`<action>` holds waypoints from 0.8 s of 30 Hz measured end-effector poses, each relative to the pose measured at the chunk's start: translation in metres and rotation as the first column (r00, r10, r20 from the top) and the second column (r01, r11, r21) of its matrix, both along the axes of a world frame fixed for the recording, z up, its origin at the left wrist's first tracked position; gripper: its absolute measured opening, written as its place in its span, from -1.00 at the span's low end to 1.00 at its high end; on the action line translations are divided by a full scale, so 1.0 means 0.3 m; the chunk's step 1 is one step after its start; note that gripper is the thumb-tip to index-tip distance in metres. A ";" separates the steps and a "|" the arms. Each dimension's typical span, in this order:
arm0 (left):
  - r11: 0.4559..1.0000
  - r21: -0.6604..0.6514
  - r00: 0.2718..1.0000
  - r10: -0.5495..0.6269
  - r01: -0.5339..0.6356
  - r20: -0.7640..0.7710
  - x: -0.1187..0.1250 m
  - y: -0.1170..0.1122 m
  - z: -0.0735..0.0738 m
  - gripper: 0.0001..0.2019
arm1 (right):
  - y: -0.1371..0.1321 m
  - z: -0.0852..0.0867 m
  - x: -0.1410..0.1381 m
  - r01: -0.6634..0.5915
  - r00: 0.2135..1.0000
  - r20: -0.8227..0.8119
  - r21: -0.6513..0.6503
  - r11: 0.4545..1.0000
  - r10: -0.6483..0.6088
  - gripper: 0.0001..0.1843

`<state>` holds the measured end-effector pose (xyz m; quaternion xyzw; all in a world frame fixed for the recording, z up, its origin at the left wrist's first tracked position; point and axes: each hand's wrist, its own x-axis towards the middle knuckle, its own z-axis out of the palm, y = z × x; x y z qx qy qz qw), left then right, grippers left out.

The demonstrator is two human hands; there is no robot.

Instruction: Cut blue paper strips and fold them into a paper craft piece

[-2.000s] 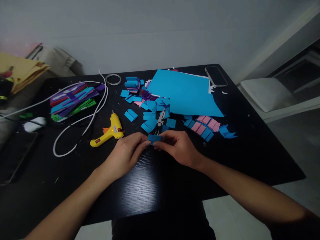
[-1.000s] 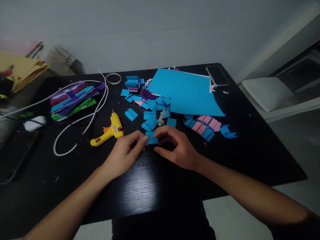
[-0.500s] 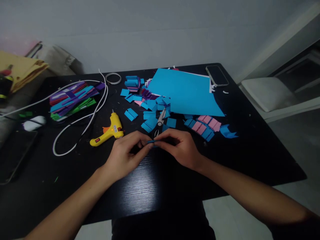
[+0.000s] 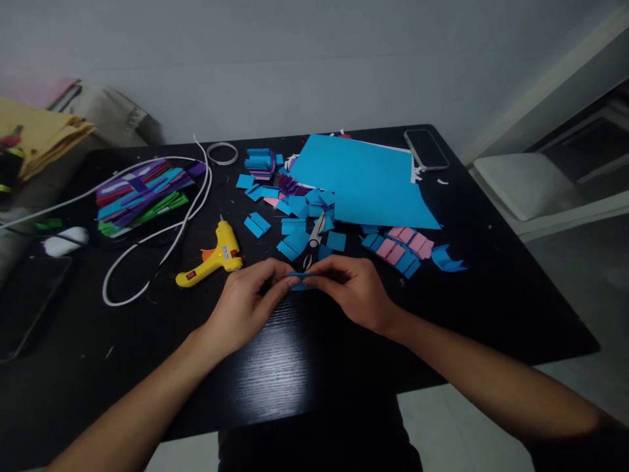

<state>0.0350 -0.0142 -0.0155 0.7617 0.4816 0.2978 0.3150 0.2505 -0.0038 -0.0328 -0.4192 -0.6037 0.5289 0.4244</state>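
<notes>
The left hand (image 4: pixel 251 298) and right hand (image 4: pixel 358 292) are together, pinching a blue paper piece (image 4: pixel 300 286) above the worktop (image 4: pixel 354 367). Room runs toward six o'clock, to the near edge; a glue gun (image 4: pixel 220 252) crowds ten o'clock. Fingers mostly hide the piece; a phone (image 4: pixel 37 298), nine o'clock, is cut off.
</notes>
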 end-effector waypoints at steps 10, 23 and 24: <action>0.993 0.079 0.995 -0.084 0.087 -0.047 -0.006 0.001 0.004 -0.88 | 0.002 -0.012 0.003 -0.045 0.998 0.046 -0.017 0.999 0.046 -0.75; 0.970 0.165 0.984 -0.176 0.179 -0.028 -0.020 0.000 0.014 -0.95 | -0.002 0.013 0.007 -0.077 0.995 0.061 0.037 0.996 0.074 -0.92; 0.968 0.173 0.984 -0.178 0.180 -0.027 -0.021 0.001 0.015 -0.95 | -0.001 0.012 0.007 -0.081 0.995 0.054 0.039 0.996 0.078 -0.92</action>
